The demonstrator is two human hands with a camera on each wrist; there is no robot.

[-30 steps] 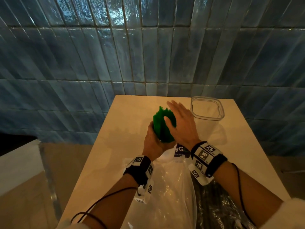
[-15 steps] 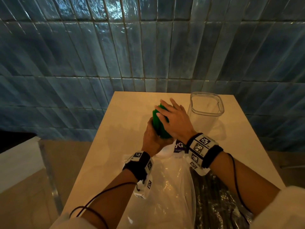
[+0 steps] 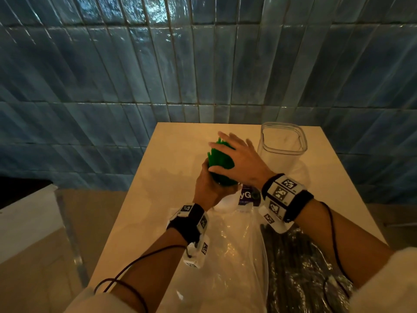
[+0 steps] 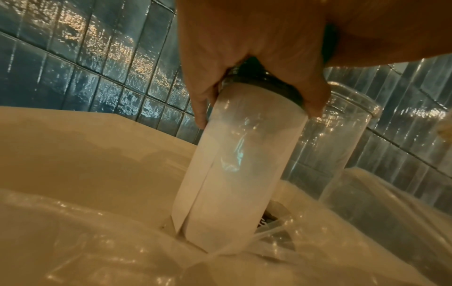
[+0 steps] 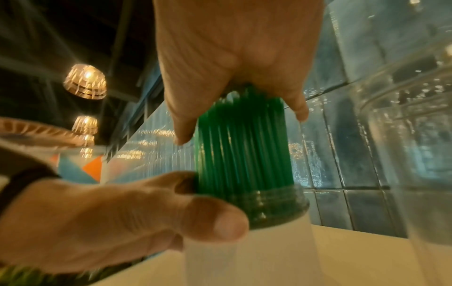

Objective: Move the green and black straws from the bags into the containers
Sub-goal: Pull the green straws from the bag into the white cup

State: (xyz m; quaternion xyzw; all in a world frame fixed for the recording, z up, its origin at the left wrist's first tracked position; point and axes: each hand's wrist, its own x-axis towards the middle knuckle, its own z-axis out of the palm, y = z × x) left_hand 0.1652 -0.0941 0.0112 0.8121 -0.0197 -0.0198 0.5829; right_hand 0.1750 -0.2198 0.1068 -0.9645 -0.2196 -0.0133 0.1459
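Both hands around green straws

Right hand flatter atop green straws

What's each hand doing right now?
Left hand: grips the frosted plastic container.
Right hand: open, flat on the tops of the green straws.

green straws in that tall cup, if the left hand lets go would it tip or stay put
Probably apt to tip: the frosted container is tall and narrow, and the green straws stick out well above its rim, so the weight likely sits high. The left hand grips it near the top. The loose plastic bag beside its base may be slippery.
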